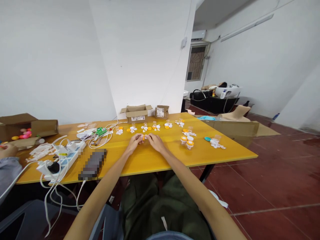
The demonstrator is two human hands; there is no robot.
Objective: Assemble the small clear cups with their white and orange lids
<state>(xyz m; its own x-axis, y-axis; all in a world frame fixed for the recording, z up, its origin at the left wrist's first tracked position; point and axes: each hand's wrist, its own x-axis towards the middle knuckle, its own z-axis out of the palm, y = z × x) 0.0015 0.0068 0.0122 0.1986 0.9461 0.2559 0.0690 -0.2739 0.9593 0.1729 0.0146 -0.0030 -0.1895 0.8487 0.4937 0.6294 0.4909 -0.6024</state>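
Over the middle of the yellow table, my left hand and my right hand meet, with their fingertips closed around a small orange-and-white plastic piece. My fingers cover most of it, so its exact kind is hidden. Just beyond my hands lie small groups of white plastic parts, orange rings and clear cups. To the right of my right hand stand several small clear cups with orange-rimmed white lids. Farther right, a teal ring lies beside loose white parts.
Two cardboard boxes, one open and one smaller, stand by the wall. On the left are a blurred dark phone, a power strip with tangled white cables and a box of toys. Another person's hand rests at far left.
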